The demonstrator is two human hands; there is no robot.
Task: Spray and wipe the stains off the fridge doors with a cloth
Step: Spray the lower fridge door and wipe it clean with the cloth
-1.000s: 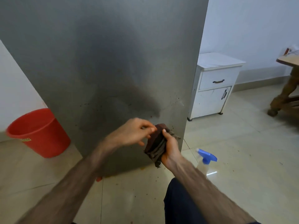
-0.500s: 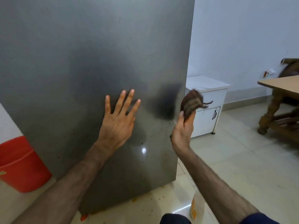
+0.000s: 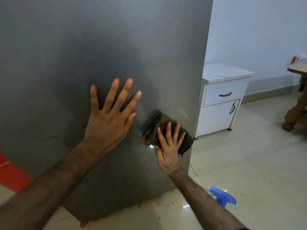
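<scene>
The grey steel fridge door (image 3: pixel 103 47) fills most of the view, with small dark specks on its lower part. My left hand (image 3: pixel 109 120) lies flat against the door, fingers spread, holding nothing. My right hand (image 3: pixel 168 146) presses a folded dark brown cloth (image 3: pixel 154 128) flat against the door near its right edge. The cloth sticks out above and to the right of my fingers. A spray bottle with a blue trigger head (image 3: pixel 222 197) stands on the floor at the lower right, partly behind my right forearm.
A white cabinet (image 3: pixel 222 100) with a drawer stands right of the fridge. A red bucket (image 3: pixel 11 173) sits at the left edge. A wooden table (image 3: pixel 297 97) is at far right. The tiled floor (image 3: pixel 249 163) shows orange spots below the fridge.
My right hand brought the cloth from the air beside the fridge's edge down onto the door and now presses it flat. My left hand has stayed spread on the door.
</scene>
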